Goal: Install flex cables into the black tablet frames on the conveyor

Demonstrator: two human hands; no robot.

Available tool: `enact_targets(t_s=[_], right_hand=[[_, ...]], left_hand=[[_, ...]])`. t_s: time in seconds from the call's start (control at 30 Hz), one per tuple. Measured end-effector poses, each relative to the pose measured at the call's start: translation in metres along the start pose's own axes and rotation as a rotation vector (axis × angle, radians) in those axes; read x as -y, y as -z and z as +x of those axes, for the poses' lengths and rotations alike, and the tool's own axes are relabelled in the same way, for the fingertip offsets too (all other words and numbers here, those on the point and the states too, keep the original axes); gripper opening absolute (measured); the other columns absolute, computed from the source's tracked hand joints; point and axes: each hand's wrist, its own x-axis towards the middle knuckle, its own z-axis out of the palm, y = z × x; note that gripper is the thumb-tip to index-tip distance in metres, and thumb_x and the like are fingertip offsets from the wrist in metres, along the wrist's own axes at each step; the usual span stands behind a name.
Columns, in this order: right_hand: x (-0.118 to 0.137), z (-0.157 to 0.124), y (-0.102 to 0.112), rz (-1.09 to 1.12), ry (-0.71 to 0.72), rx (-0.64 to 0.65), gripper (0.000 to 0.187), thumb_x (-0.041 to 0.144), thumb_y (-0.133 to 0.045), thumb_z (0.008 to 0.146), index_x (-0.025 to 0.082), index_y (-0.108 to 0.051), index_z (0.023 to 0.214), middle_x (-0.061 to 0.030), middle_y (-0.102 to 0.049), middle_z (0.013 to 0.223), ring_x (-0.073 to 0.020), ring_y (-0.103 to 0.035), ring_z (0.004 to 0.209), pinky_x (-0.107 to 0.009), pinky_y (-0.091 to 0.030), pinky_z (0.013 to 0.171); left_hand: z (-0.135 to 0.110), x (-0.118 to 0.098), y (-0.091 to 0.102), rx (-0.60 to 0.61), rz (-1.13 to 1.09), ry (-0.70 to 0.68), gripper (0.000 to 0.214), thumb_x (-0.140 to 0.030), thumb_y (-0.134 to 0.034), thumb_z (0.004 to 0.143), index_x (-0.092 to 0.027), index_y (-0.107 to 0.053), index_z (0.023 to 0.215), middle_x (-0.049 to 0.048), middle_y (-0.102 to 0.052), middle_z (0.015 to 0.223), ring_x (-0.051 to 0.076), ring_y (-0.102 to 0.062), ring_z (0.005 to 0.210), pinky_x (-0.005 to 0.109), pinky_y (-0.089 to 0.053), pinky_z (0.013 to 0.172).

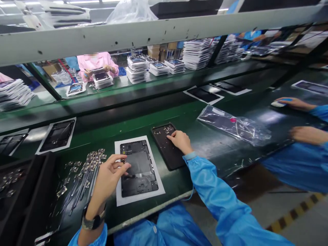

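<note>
My left hand [110, 174], with a dark watch on its wrist, is over the upper left of a black tablet housing [139, 171]. Its thumb and fingers are closed around something too small to name. The housing lies open side up on a white sheet [157, 184]. To its right, my right hand [181, 141] reaches over a black tray [166, 148] that has small metallic parts [167, 130] at its far end. The right fingers are pinched at the tray's surface, and what they hold, if anything, is hidden.
Small circuit boards [94, 159] and dark strips [83, 186] lie left, beside a black foam box [33, 191]. A plastic-wrapped panel [230, 123] lies right, near a co-worker's hands [297, 103]. A shelf beam [164, 32] crosses overhead. More housings [57, 135] lie on sheets.
</note>
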Motion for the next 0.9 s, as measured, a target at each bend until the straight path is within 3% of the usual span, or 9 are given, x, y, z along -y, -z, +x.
enact_targets(t_s=[0.17,0.27,0.37,0.47,0.57,0.63,0.77,0.9], right_hand=[[0.002,-0.002,-0.014,0.091,-0.017,-0.026,0.012,0.021,-0.067,0.079,0.021,-0.064,0.068,-0.0117,-0.072,0.082,-0.0289,-0.068,0.09,-0.037,-0.046,0.078],[0.002,-0.004,-0.013,0.2,0.034,-0.027,0.02,0.017,-0.063,0.078,0.022,-0.055,0.061,-0.0112,-0.07,0.077,-0.0288,-0.066,0.089,-0.038,-0.045,0.082],[0.001,-0.007,-0.006,0.345,0.088,-0.021,0.014,0.021,-0.057,0.081,0.022,-0.053,0.067,-0.0089,-0.07,0.076,-0.0253,-0.065,0.085,-0.037,-0.045,0.081],[0.001,-0.011,-0.001,0.512,0.12,0.074,0.013,0.03,-0.052,0.084,0.021,-0.053,0.075,-0.0059,-0.069,0.071,-0.0194,-0.062,0.069,-0.032,-0.046,0.071],[0.004,-0.016,0.0,0.645,0.139,0.236,0.02,0.039,-0.058,0.079,0.019,-0.056,0.076,-0.0053,-0.07,0.068,-0.0157,-0.058,0.059,-0.028,-0.045,0.059],[0.006,-0.022,0.0,0.697,0.144,0.328,0.022,0.038,-0.064,0.072,0.018,-0.059,0.079,-0.0058,-0.072,0.069,-0.0154,-0.059,0.059,-0.027,-0.044,0.056],[0.014,-0.033,0.004,0.739,0.139,0.456,0.021,0.032,-0.068,0.066,0.017,-0.063,0.08,-0.0078,-0.075,0.074,-0.0171,-0.064,0.067,-0.027,-0.045,0.059],[0.024,-0.042,0.007,0.757,0.148,0.576,0.013,0.025,-0.066,0.066,0.018,-0.064,0.077,-0.0054,-0.076,0.073,-0.0173,-0.068,0.072,-0.029,-0.048,0.072]], left_hand=[[-0.002,-0.01,0.002,-0.077,-0.12,-0.001,0.037,-0.04,-0.078,0.07,-0.013,-0.068,0.094,0.0098,-0.072,0.09,0.023,-0.072,0.079,0.029,-0.059,0.062],[-0.004,-0.011,0.006,-0.122,-0.141,0.03,0.034,-0.037,-0.082,0.066,-0.013,-0.067,0.084,0.0056,-0.069,0.07,0.018,-0.068,0.057,0.021,-0.047,0.042],[-0.008,-0.013,0.01,-0.093,-0.129,0.095,0.031,-0.036,-0.082,0.064,-0.013,-0.066,0.077,0.0024,-0.065,0.06,0.009,-0.052,0.036,0.018,-0.032,0.034],[-0.01,-0.018,0.014,-0.105,-0.081,0.116,0.029,-0.036,-0.082,0.063,-0.014,-0.067,0.074,0.0019,-0.066,0.06,0.004,-0.04,0.031,0.018,-0.026,0.034],[-0.006,-0.017,0.015,-0.125,-0.031,0.128,0.03,-0.039,-0.082,0.063,-0.014,-0.069,0.074,0.0001,-0.063,0.054,0.003,-0.032,0.033,0.019,-0.019,0.035],[0.0,-0.012,0.014,-0.115,-0.004,0.134,0.03,-0.039,-0.082,0.063,-0.014,-0.07,0.074,0.0003,-0.062,0.052,0.005,-0.034,0.036,0.02,-0.023,0.038],[0.01,0.005,0.01,-0.089,-0.005,0.109,0.027,-0.038,-0.08,0.067,-0.014,-0.072,0.077,0.004,-0.069,0.062,0.013,-0.057,0.056,0.024,-0.042,0.059],[0.015,0.014,0.004,-0.082,-0.079,0.125,0.026,-0.037,-0.081,0.066,-0.015,-0.072,0.076,0.0038,-0.07,0.065,0.015,-0.061,0.064,0.026,-0.045,0.069]])
